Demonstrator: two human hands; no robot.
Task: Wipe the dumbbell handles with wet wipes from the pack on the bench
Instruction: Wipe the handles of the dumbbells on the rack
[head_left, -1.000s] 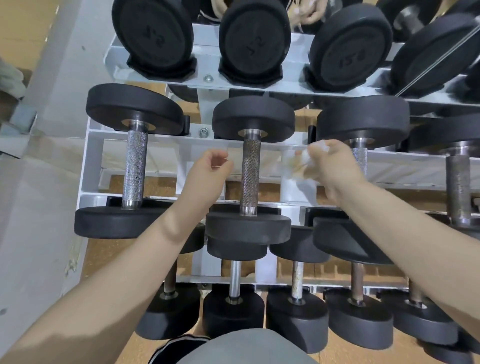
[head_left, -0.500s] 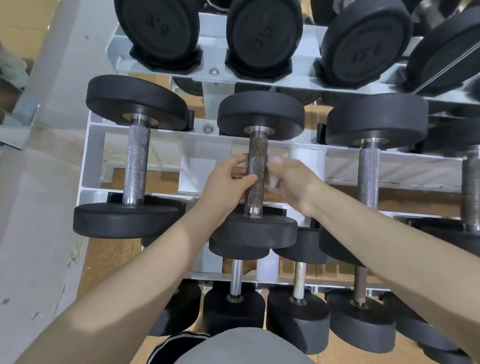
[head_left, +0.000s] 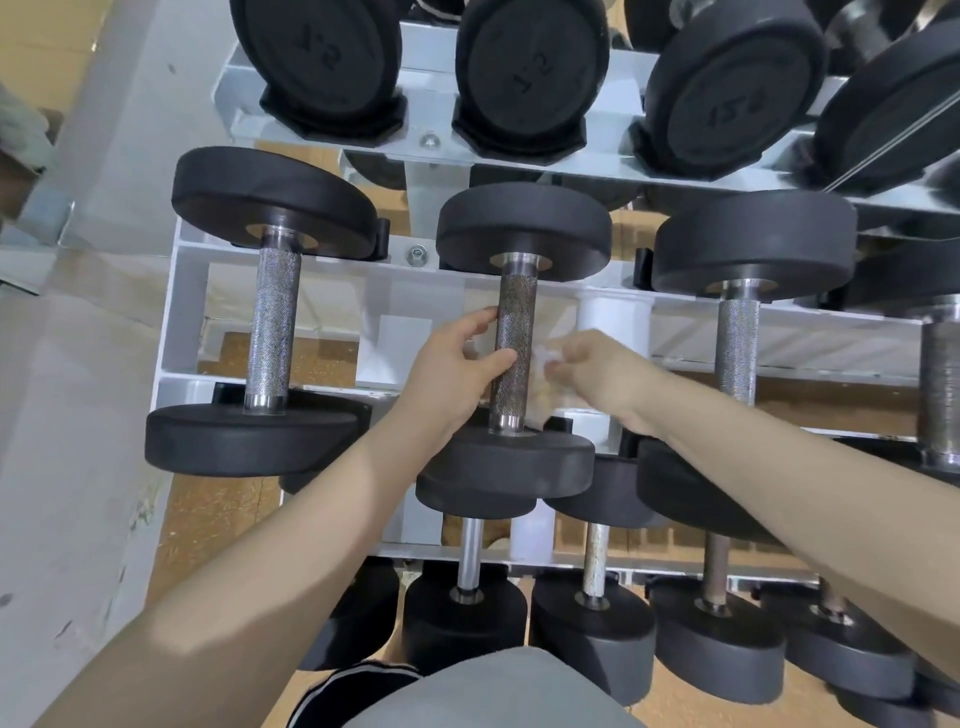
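Two hands meet at the middle dumbbell handle (head_left: 515, 353) on the white rack (head_left: 176, 322): the left hand (head_left: 457, 364) curls its fingers round the knurled bar, while the right hand (head_left: 592, 371) pinches a crumpled wet wipe (head_left: 543, 364) just beside the bar's right side. The wipe looks bunched, though blur hides how much of it touches metal. A small wad may skip the bar's far side, and the steadying fingers cover a patch that could stay unwiped. Neighbouring handles (head_left: 272, 327) stand near on either side.
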